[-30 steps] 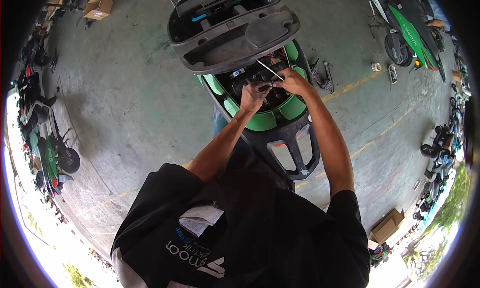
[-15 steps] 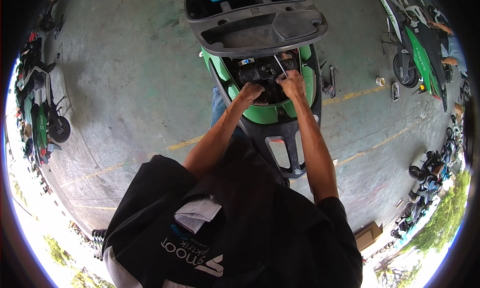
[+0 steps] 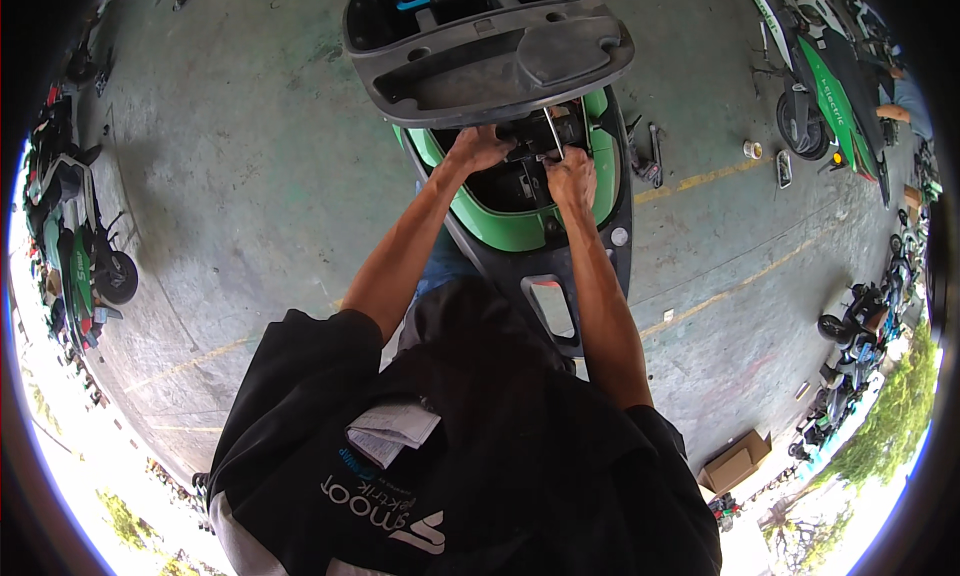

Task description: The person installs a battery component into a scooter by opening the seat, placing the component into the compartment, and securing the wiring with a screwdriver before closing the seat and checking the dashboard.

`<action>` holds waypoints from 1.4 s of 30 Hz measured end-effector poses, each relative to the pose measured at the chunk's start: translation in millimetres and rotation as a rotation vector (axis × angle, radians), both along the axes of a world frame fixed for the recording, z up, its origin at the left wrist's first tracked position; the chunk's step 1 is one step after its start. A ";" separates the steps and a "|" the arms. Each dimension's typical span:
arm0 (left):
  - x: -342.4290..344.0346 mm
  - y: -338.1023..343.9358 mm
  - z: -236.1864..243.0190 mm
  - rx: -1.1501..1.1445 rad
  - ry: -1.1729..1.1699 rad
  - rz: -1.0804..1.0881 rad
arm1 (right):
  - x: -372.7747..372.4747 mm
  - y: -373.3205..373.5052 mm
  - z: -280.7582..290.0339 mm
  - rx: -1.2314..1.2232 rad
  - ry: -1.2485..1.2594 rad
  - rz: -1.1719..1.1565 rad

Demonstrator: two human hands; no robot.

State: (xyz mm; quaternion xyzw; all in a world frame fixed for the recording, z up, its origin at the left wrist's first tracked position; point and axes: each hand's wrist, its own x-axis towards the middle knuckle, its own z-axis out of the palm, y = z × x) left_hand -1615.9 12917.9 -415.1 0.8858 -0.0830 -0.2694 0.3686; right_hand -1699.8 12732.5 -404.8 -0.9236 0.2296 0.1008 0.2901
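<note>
A green and black scooter [image 3: 503, 232] stands before me with its dark seat section [image 3: 450, 91] tipped up. Below that raised part, the open compartment [image 3: 512, 191] shows black fittings and cables. My right hand [image 3: 573, 179] is closed round the lower end of a thin silver metal rod [image 3: 553, 133], which slants up to the seat section's edge; its exact kind is unclear. At the compartment's left side, my left hand [image 3: 482, 148] reaches in just under the seat section. Its fingers are curled, their tips lost in shadow, so what they hold cannot be seen.
On the floor to the right lie a dark metal part [image 3: 650, 156], a small tub [image 3: 752, 150] and a small tray [image 3: 783, 169]. More scooters stand at left [image 3: 85, 246] and right [image 3: 835, 96], where another person's arm [image 3: 895, 111] shows. A cardboard box [image 3: 735, 463] sits at lower right.
My left hand has moved up and left, away from the compartment's front, toward the raised seat section. My right hand keeps hold of the rod. The whole view has shifted slightly.
</note>
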 end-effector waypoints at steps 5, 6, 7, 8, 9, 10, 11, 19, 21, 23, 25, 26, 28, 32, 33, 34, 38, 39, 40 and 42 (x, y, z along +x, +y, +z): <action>52.8 -5.2 -4.8 -0.020 0.402 -0.481 | -2.8 6.0 -21.4 0.036 -0.002 -0.053; 56.1 -3.6 -6.9 -0.006 0.420 -0.538 | -5.3 8.8 -28.9 0.003 -0.040 -0.030; 59.8 -1.0 -8.6 -0.003 0.435 -0.590 | -6.5 4.6 -38.2 0.026 -0.061 -0.010; 61.9 -12.4 -5.5 -0.011 0.446 -0.658 | -11.3 -13.1 -59.3 0.239 -0.020 -0.169; 63.6 -37.5 0.6 -0.035 0.438 -0.753 | -30.4 -46.0 -90.4 -0.111 -0.175 0.003; 68.7 -14.9 -3.1 0.007 0.441 -0.755 | -14.5 -25.7 -72.5 0.151 -0.051 -0.073; 68.8 3.0 -7.0 0.029 0.458 -0.762 | -8.9 -10.0 -57.7 0.005 -0.050 0.049; 26.8 -39.0 -14.8 0.390 -0.065 -1.115 | -9.6 -6.4 -42.8 0.117 0.030 -0.004; 15.8 -29.3 -13.2 0.155 -0.194 -0.817 | -8.3 -4.7 -30.6 0.113 0.059 0.009; 2.2 -18.4 -15.8 0.085 -0.208 -0.645 | 4.0 -3.4 -15.7 0.126 0.247 -0.032; -8.4 -6.4 -27.3 0.096 -0.330 -0.592 | 6.0 -5.7 -17.7 0.103 0.182 0.013; -12.3 -11.1 -21.5 0.087 -0.321 -0.574 | 3.9 -9.6 -25.6 0.093 0.121 0.022; -21.4 -10.9 -23.0 0.244 -0.305 -0.514 | 12.3 -4.4 -24.4 0.133 0.200 0.016; -23.2 -19.1 -1.6 0.162 -0.212 -0.470 | -3.4 -28.5 -47.2 0.035 0.108 0.275; -19.6 -17.9 -3.3 0.152 -0.203 -0.461 | -2.5 -29.7 -49.3 -0.032 0.066 0.429; -15.7 -17.6 -5.2 0.174 -0.173 -0.471 | -3.2 -32.1 -50.9 -0.104 0.014 0.574; -8.0 -8.2 6.0 0.126 -0.127 -0.400 | 12.0 -11.8 -25.9 -0.540 0.193 1.190; -9.3 -10.7 4.6 0.124 -0.127 -0.399 | 9.6 -16.8 -26.7 -0.586 0.161 1.242; -9.0 -14.0 3.9 0.157 -0.194 -0.433 | 5.0 -21.3 -27.5 -0.587 0.164 1.242; -12.9 -5.3 -10.8 0.207 -0.323 -0.427 | 4.6 -18.3 -20.2 -0.064 0.161 0.692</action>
